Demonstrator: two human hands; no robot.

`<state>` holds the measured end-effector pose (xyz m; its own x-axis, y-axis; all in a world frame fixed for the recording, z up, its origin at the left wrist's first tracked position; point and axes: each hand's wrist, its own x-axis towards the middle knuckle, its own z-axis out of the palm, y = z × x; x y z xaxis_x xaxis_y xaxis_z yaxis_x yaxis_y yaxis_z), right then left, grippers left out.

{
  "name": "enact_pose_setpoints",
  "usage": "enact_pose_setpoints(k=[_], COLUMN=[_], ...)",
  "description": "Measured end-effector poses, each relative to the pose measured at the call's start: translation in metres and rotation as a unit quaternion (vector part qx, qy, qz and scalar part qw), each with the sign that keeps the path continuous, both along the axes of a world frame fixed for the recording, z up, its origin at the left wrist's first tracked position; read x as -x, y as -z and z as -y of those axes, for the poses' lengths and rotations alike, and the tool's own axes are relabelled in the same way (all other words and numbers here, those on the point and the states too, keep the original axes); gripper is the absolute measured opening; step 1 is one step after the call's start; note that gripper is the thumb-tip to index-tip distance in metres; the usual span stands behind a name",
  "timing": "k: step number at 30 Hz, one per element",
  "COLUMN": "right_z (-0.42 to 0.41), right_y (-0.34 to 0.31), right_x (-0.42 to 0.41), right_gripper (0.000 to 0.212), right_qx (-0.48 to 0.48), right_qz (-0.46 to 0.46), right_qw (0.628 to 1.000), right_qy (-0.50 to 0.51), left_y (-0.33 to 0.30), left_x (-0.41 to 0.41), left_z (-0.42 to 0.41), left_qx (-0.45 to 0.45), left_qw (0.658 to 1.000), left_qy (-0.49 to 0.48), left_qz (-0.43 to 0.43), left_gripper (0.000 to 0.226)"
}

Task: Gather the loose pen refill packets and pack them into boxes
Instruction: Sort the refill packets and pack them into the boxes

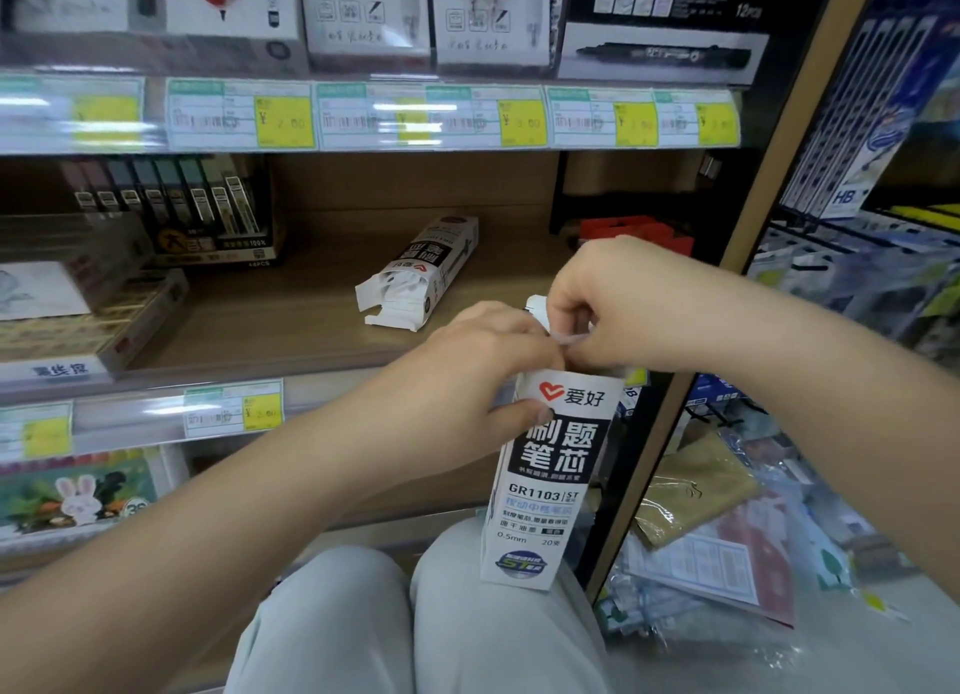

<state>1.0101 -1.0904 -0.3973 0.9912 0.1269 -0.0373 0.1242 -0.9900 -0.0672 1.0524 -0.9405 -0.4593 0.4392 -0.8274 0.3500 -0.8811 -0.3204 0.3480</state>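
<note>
two hands on one refill box (550, 480), upright over your lap: your left hand (478, 376) grips its top, your right hand (613, 304) pinches the flap. closing looks like the step; next, tuck it, then reach the open box (421, 272) lying on the shelf (270, 319).

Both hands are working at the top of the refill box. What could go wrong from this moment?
1. The left hand grips the held box only near its top, so it might slip while the right hand works at the open end.
2. The second box lies on the shelf with its flaps open; its contents could slide out if bumped.
</note>
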Motion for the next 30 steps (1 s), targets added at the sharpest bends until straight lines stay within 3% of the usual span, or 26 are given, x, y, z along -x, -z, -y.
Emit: enact_pose_setpoints(k=[3, 5, 9, 11, 19, 21, 23, 26, 28, 30], right_z=[-0.007, -0.003, 0.011, 0.016, 0.003, 0.005, 0.012, 0.026, 0.030, 0.027], right_y=[0.008, 0.008, -0.002, -0.004, 0.005, 0.008, 0.010, 0.018, 0.033, 0.051], right_x=[-0.007, -0.006, -0.001, -0.002, -0.003, -0.001, 0.000, 0.002, 0.001, 0.000], right_gripper=[0.029, 0.030, 0.012, 0.005, 0.026, 0.024, 0.016, 0.016, 0.027, 0.035], right_qx=[0.057, 0.046, -0.137, -0.168, -0.010, -0.024, -0.112, -0.358, -0.522, -0.622], right_qz=[0.029, 0.025, -0.015, -0.014, 0.023, 0.042, 0.056, 0.093, 0.103, 0.107], right_qw=[0.998, 0.999, 0.990, 0.986, 1.000, 0.999, 0.992, 0.929, 0.843, 0.768], right_qy=[0.007, 0.001, -0.014, -0.012, 0.018, 0.011, 0.004, 0.030, 0.076, 0.110], left_y=[0.001, 0.001, -0.001, -0.001, 0.001, 0.001, 0.001, 0.000, 0.000, 0.000], left_x=[-0.001, -0.001, -0.003, -0.004, -0.001, -0.002, -0.003, -0.004, -0.005, -0.005], left_z=[0.003, 0.003, -0.002, -0.004, 0.003, 0.003, 0.000, -0.005, -0.007, -0.007], left_qx=[-0.009, -0.007, 0.002, 0.001, 0.001, 0.003, 0.007, 0.006, 0.005, 0.003], left_qw=[1.000, 1.000, 1.000, 1.000, 1.000, 1.000, 1.000, 1.000, 1.000, 1.000], left_qy=[-0.005, -0.005, 0.000, -0.002, -0.001, -0.006, -0.010, -0.014, -0.018, -0.025], left_qz=[0.003, -0.001, 0.003, 0.007, 0.003, 0.000, -0.005, -0.008, -0.009, -0.014], left_gripper=[0.020, 0.020, 0.023, 0.024, 0.019, 0.021, 0.023, 0.021, 0.020, 0.019])
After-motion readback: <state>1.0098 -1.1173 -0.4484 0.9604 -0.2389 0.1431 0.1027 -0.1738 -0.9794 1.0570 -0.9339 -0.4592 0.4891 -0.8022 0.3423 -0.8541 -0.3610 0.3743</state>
